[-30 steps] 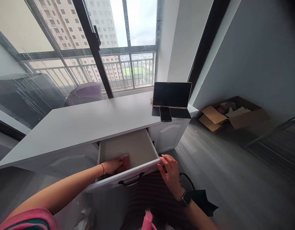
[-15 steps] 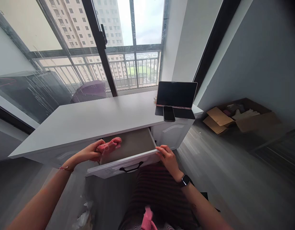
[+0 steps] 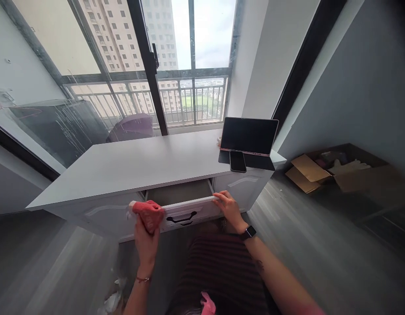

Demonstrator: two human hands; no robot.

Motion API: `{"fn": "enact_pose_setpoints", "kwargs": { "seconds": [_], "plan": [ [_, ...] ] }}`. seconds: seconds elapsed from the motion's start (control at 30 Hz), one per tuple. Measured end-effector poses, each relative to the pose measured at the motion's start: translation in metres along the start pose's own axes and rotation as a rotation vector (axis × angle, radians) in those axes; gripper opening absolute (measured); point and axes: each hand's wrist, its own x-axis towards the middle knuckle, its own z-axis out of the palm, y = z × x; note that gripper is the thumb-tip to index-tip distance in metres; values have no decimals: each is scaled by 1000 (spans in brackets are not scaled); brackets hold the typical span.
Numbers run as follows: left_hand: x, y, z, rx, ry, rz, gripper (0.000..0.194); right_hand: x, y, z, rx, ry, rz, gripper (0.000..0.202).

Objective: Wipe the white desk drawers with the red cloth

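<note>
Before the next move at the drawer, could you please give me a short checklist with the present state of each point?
1. Left hand holds the pink cloth firmly: ok, fingers closed round it at the drawer front's left end.
2. Right hand is placed on the drawer: ok, fingers over the front's top right edge.
3. Drawer's path is free: cannot tell, the inside is mostly hidden.
4. Handle is free: ok, neither hand covers it.
5. Phone and tablet sit safely on the desk: ok, both rest on the top, back from the front edge.
</note>
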Motion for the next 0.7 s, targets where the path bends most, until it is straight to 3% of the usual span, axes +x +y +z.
{"fn": "enact_pose_setpoints", "kwargs": {
  "seconds": [0.07,0.13,0.3,0.53,0.7],
  "plan": [
    [-11,-2,35,89,9,65,80,2,-3,-4,-11,-26,-11,35],
    [-18,-6,57,141,54,133,76,5,-5,-8,-59,-47,-38,34],
    [-22,-17,84,202,134,307,60,14,-5,-15,8,-99,-47,40],
    [-34,-5,120,183,-101,436,35,19,-2,-17,179,-130,68,62],
    [-42,25,133,352,-209,711,47,26,-9,-21,49,-159,37,73]
  ]
}}
